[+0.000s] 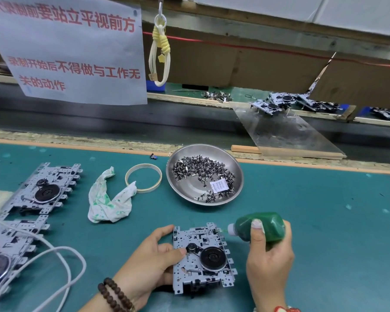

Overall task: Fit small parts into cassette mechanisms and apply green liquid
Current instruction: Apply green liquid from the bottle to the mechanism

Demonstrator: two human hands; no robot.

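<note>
1. One cassette mechanism (pixel 203 257), a perforated metal chassis with a black flywheel and a small pulley joined by a belt, lies flat near the front edge of the worktop (pixel 313 221), between the two hands.
2. Left hand (pixel 153 260): fingers curled round the mechanism's left side, thumb pressed on its top face just beside the pulley. A double string of dark wooden beads (pixel 115 296) circles the wrist.
3. Right hand (pixel 268 251): wrapped round a green liquid bottle (pixel 261 226), held on its side with the white nozzle touching or just short of the mechanism's far right corner; contact cannot be made out.
4. One steel dish (pixel 185 192), towards the middle of the worktop's far edge, holding a scatter of small dark parts (pixel 198 167) and a white paper label (pixel 218 186).
5. One cream-coloured ring (pixel 143 177), lying flat just left of the dish.
6. One white rag (pixel 108 199) stained green, crumpled left of the ring, one end overlapping it.
7. Two further mechanisms at the worktop's left edge: one (pixel 45 188) towards the back, one (pixel 9 255) towards the front, the latter crossed by a white cable (pixel 61 251).
8. One paper notice (pixel 77 48) with red characters, hanging above the far left.
9. Several more mechanisms (pixel 286 102) beyond the worktop, at the top of a clear sloping sheet (pixel 286 136).
</note>
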